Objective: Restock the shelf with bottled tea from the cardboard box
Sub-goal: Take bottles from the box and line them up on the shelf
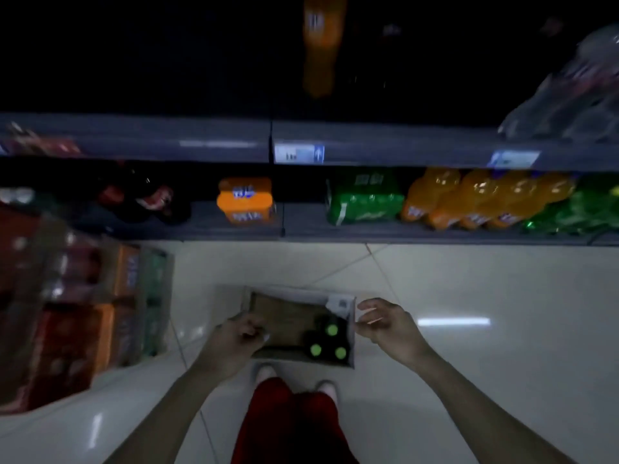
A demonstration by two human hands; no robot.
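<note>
A cardboard box (pixel 298 324) sits on the pale, glossy tiled floor (pixel 469 289) right in front of the person's feet, open at the top, its brown bottom mostly bare. In its near right corner stand three dark bottles (pixel 326 341) packed close together, each topped with a round bright green cap; the bodies look almost black in the dim light and their labels cannot be read. A white sticker (pixel 340 304) is on the box's far right corner.

The left hand (pixel 239 333) is curled over the box's left wall, fingers bent inward, seemingly gripping the edge, though motion blur makes the contact hard to confirm. The right hand (pixel 385 324) hovers just beside the box's right wall, fingers spread and loose, holding nothing.

Beyond the box, a grey metal shelf (pixel 385 229) runs across at floor level, holding shrink-wrapped packs of orange cans (pixel 246 200), green cans (pixel 365 199), and a row of plump orange soda bottles (pixel 475 199). A price tag (pixel 299 153) clips to the shelf edge above. On the left, stacked cases of drinks (pixel 73 316) in shiny plastic wrap stand on the floor. The person wears red trousers (pixel 291 420).
</note>
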